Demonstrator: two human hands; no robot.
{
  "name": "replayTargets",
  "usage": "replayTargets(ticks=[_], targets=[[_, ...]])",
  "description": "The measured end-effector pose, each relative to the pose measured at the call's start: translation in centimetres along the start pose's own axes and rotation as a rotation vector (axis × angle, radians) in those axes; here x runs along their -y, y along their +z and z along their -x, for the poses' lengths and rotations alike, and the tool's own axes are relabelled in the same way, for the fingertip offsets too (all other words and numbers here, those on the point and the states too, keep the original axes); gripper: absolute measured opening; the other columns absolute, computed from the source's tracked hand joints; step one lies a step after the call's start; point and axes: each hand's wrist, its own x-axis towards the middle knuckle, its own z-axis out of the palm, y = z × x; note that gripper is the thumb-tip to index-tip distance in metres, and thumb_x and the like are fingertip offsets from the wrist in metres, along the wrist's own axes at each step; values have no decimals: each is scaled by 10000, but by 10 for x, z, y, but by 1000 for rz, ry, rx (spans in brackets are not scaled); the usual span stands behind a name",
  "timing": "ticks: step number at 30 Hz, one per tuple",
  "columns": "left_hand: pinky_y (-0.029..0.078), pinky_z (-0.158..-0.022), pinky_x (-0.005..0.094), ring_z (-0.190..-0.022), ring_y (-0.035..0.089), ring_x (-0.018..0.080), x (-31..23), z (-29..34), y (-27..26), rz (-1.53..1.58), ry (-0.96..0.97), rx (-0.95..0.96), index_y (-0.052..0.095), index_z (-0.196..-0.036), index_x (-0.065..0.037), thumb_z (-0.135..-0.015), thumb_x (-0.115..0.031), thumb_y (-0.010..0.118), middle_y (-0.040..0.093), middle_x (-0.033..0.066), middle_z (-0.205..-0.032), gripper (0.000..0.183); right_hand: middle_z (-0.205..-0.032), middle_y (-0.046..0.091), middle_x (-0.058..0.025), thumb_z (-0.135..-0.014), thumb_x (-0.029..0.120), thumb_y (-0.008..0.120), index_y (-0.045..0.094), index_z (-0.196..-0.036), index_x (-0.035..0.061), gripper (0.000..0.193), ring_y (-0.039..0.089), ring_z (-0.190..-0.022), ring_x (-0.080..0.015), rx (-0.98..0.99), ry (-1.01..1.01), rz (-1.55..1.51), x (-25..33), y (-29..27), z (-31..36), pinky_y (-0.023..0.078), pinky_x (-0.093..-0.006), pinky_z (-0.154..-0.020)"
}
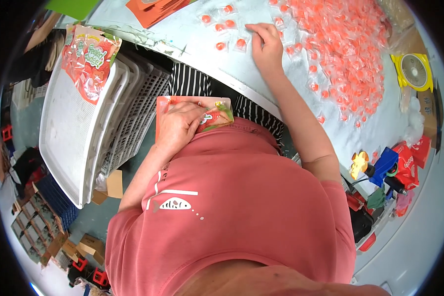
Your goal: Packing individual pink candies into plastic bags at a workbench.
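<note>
My left hand [181,122] grips a red and pink candy pouch [216,106] at my waist, its fingers lying over the upper part. The pouch's lower part is hidden behind my hand and shirt. Over the pale table, my right hand [268,45] reaches out with its index finger stretched to the left and the other fingers partly bent; nothing shows in it. Just left of that fingertip lie several small clear packets [230,23], each with a round orange-red candy inside. A large heap of the same wrapped candies [338,54] spreads to the right of my right hand.
Stacked white plastic trays [66,133] stand at my left, a filled-looking red pouch [90,56] on top. Flat orange-red pouches [155,12] lie at the table's far edge. On the right are a yellow fan [413,71], a blue device [384,166] and red bags [407,163].
</note>
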Motion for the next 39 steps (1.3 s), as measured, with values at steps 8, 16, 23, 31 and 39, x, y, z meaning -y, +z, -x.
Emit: replayTargets(ticks=[8, 16, 23, 31, 39], targets=[[533, -759, 381, -921, 666, 260, -10, -4, -9, -12, 4, 17, 728, -942, -66, -790, -43, 682, 698, 71, -904, 161, -1145, 640, -224, -821, 96, 585, 697, -1016, 1, 244, 571, -1121, -414, 443, -504, 185, -28, 24, -96, 437, -443, -1011], [526, -779, 385, -929, 662, 256, -3, 3, -3, 12, -37, 7, 729, -954, -57, -809, -48, 668, 699, 77, -920, 157, -1359, 539, -148, -888, 104, 594, 649, -1244, 125, 361, 510, -1260, -332, 248, -227, 318, 6, -37, -31, 434, -401, -1042], [529, -774, 383, -945, 659, 255, -3, -4, -1, -1, 8, 39, 730, -975, -63, -829, -78, 661, 701, 78, -932, 162, -1513, 341, -223, -819, 421, 755, 473, -1435, 132, 736, 375, -1370, -408, 285, -186, 148, 31, 2, 5, 339, -492, -1117], [519, -790, 397, -936, 652, 270, -8, 2, -1, -5, -13, 31, 718, -964, -55, -827, -71, 656, 702, 80, -937, 152, -1521, 333, -238, -885, 509, 646, 447, -1456, 162, 697, 307, -1408, -432, 369, -259, 439, 43, 65, -12, 235, -557, -1155], [499, -842, 388, -936, 645, 296, -3, 7, -3, 13, -59, 30, 719, -973, -40, -828, -51, 675, 705, 106, -958, 152, -1442, 443, -184, -901, 277, 659, 606, -1280, 104, 420, 439, -1320, -372, 116, -167, 134, 3, 11, -54, 409, -441, -1078]])
